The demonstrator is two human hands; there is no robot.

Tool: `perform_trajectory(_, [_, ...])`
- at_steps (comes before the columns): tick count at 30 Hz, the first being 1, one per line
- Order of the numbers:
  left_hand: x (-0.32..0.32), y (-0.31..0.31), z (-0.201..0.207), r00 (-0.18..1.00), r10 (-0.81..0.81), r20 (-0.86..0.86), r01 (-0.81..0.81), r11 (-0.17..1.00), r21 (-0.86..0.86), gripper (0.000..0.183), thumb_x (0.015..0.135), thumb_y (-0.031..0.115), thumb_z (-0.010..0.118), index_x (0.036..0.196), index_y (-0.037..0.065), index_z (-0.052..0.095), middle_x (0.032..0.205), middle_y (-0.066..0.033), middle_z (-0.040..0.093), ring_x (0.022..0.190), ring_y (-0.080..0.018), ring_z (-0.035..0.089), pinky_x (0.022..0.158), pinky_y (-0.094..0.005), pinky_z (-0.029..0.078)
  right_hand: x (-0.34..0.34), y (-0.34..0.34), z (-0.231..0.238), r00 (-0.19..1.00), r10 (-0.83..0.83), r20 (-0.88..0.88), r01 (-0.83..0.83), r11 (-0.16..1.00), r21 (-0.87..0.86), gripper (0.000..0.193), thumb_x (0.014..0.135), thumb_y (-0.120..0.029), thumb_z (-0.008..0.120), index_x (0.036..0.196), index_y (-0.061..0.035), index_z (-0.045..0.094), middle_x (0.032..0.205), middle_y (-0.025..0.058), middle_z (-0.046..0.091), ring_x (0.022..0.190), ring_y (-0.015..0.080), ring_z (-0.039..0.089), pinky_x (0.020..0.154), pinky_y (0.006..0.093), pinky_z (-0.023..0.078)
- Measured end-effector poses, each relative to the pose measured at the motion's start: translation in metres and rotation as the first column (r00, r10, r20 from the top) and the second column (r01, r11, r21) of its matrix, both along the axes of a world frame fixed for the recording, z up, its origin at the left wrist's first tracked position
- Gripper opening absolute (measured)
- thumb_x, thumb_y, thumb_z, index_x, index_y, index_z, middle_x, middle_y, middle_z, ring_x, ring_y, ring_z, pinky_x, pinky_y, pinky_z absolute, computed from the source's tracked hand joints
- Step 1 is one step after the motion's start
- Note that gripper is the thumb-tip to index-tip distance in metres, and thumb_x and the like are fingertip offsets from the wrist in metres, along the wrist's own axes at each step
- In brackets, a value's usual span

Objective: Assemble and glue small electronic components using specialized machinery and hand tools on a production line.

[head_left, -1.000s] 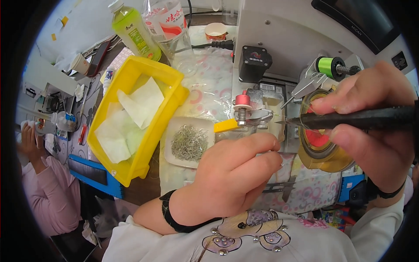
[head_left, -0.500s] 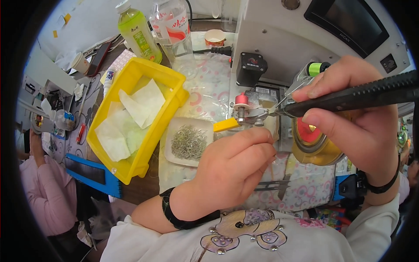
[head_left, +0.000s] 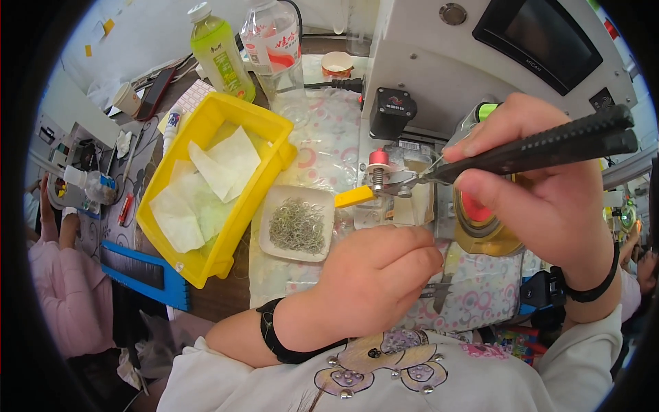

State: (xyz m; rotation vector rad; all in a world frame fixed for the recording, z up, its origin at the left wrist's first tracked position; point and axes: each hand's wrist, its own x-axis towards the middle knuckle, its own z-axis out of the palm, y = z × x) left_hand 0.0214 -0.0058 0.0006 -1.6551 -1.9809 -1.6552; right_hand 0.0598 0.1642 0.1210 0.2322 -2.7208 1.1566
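Note:
My right hand [head_left: 542, 178] grips a black two-armed tool with ridged grips [head_left: 549, 145], its tip pointing left at a small metal fixture [head_left: 401, 180]. A fine wire shows beside the tip. The fixture has a red knob [head_left: 378, 157], a spring and a yellow lever [head_left: 354, 197]. Below it, my left hand [head_left: 374, 278] is closed, with thumb and fingers pressed together; whatever they hold is hidden. Left of that hand stands a white square dish [head_left: 312, 255] heaped with small wire pieces [head_left: 296, 225]. Dark tweezers [head_left: 434, 294] lie partly behind the left hand.
A yellow bin [head_left: 230, 257] with white sheets stands left. Behind are a green drink bottle [head_left: 223, 58], a clear bottle [head_left: 271, 48] and a paper cup [head_left: 337, 65]. A grey machine [head_left: 425, 62] with a screen fills the back right. A gold round part [head_left: 480, 230] sits beneath my right hand.
My left hand has drawn back from the fixture toward me. My right hand and the black tool have shifted slightly left, with the tool's rear end now fully in view.

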Motion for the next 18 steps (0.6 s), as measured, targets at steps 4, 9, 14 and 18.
perform_trajectory(4, [-0.008, -0.006, -0.007, 0.994, 0.106, -0.039, -0.102, 0.99, 0.097, 0.021, 0.066, -0.006, 0.063, 0.086, 0.001, 0.061, 0.088, -0.0124, 0.06, 0.075, -0.0253, 0.059, 0.064, -0.0317, 0.048, 0.023, 0.004, 0.005, 0.983, 0.0, -0.184, -0.027, 0.989, -0.144, 0.022, 0.071, 0.003, 0.065, 0.09, 0.0013, 0.054, 0.082, 0.0097, 0.058, 0.07, 0.0154, 0.059, 0.065, 0.0234, 0.048])
perform_trajectory(9, [-0.019, -0.027, 0.014, 0.991, 0.126, 0.034, -0.13, 0.977, 0.168, 0.027, 0.067, -0.009, 0.057, 0.092, -0.001, 0.063, 0.088, -0.0123, 0.061, 0.074, -0.024, 0.059, 0.069, -0.0299, 0.048, 0.087, 0.017, 0.013, 0.919, 0.087, 0.385, -0.088, 0.996, -0.014, 0.016, 0.07, -0.001, 0.063, 0.085, -0.0019, 0.06, 0.072, 0.0099, 0.061, 0.069, 0.0205, 0.06, 0.058, 0.0303, 0.044])
perform_trajectory(14, [-0.038, -0.044, 0.017, 0.926, 0.18, 0.332, -0.303, 0.879, 0.369, 0.024, 0.077, -0.008, 0.051, 0.094, 0.001, 0.065, 0.089, -0.0097, 0.064, 0.074, -0.0167, 0.059, 0.066, -0.0275, 0.048, 0.145, 0.039, -0.085, 0.861, -0.352, 0.367, -0.076, 0.624, 0.777, 0.012, 0.068, -0.012, 0.063, 0.078, -0.0051, 0.06, 0.071, 0.0137, 0.058, 0.071, 0.0336, 0.059, 0.063, 0.0435, 0.047])
perform_trajectory(18, [-0.075, -0.066, 0.032, 0.793, 0.025, 0.608, -0.518, 0.553, 0.653, 0.01, 0.087, 0.004, 0.054, 0.092, 0.006, 0.062, 0.093, -0.009, 0.064, 0.071, -0.0152, 0.058, 0.061, -0.0273, 0.047, 0.156, 0.059, -0.113, 0.87, -0.426, 0.247, 0.008, 0.514, 0.858, 0.019, 0.071, -0.012, 0.063, 0.088, -0.0055, 0.06, 0.081, 0.0144, 0.059, 0.076, 0.0334, 0.06, 0.066, 0.0438, 0.048])
